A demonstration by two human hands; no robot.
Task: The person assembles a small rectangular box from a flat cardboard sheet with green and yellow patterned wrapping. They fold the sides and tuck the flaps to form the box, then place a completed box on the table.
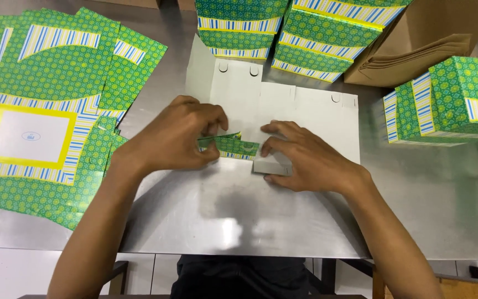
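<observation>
A flat cardboard box blank (283,105) lies white side up in the middle of a steel table (438,205). Its near edge is folded up, showing a green patterned flap (233,145) with blue and white stripes. My left hand (175,138) pinches the left end of that flap between thumb and fingers. My right hand (305,158) presses down on the blank just right of the flap, fingers bent over a small white tab (271,167).
A fanned stack of flat green blanks (45,111) covers the table's left side. Folded green boxes stand at the back (283,33) and at the right (449,99). A brown cardboard carton (427,39) sits at the back right. The table's front edge runs near my body.
</observation>
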